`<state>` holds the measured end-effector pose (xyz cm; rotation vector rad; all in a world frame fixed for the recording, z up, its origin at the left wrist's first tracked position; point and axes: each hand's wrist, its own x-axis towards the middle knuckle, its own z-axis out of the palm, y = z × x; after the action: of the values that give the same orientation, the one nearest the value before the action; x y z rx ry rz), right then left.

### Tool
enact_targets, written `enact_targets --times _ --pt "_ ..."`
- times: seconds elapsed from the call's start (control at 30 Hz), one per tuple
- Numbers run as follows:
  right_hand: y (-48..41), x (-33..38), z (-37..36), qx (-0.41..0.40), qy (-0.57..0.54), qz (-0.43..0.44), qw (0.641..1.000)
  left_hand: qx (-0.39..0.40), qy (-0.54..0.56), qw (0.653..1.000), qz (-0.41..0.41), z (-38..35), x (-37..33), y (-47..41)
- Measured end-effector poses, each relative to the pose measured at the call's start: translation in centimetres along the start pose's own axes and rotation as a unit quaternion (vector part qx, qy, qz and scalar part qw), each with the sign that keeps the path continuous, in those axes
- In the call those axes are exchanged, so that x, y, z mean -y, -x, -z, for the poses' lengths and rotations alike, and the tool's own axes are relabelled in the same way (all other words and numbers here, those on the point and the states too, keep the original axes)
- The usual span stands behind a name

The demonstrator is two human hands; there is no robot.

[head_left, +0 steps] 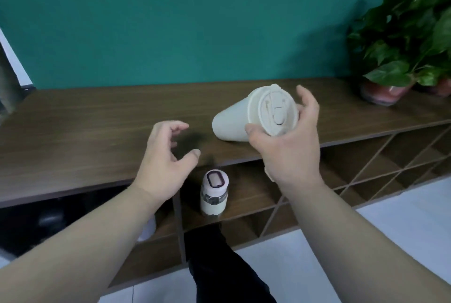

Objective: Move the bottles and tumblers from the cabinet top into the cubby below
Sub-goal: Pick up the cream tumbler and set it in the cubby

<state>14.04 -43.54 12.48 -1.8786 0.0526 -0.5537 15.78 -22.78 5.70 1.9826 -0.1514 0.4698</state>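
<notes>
Already one bottle (214,193) stands in the cubby (249,195); right hand (288,141) grasps the tilted tumbler (253,114), left hand (166,156) open, empty.

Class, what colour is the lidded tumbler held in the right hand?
Cream-white tumbler, lid included; the head view shows it.

Matt cream plastic tumbler (246,117); dark wood-grain cabinet top (97,132), smooth.

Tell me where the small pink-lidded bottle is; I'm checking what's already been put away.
The pink-lidded bottle stands upright in the cubby under the cabinet top, low centre of the head view, just right of a vertical divider.
</notes>
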Motion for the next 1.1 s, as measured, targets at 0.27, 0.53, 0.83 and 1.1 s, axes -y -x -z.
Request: enact_targets --times 0.27,0.53,0.83,1.1 --pt "3.5 -2.3 8.1 -0.007 0.06 0.056 0.997 0.115 -0.036 0.992 -0.047 -10.3 -1.0 7.1" --pt "3.8 -10.2 7.8 0.054 0.104 -0.07 0.991 0.186 0.014 0.969 0.165 -19.1 4.3 8.0" --pt "-0.5 -21.6 1.7 0.198 0.068 -0.169 0.963 0.183 -0.062 0.951 0.241 -25.4 14.4 6.7" --pt "-3.3 -25.7 0.5 0.248 0.069 -0.156 0.954 0.128 -0.128 0.952 0.248 -28.1 16.3 6.1"
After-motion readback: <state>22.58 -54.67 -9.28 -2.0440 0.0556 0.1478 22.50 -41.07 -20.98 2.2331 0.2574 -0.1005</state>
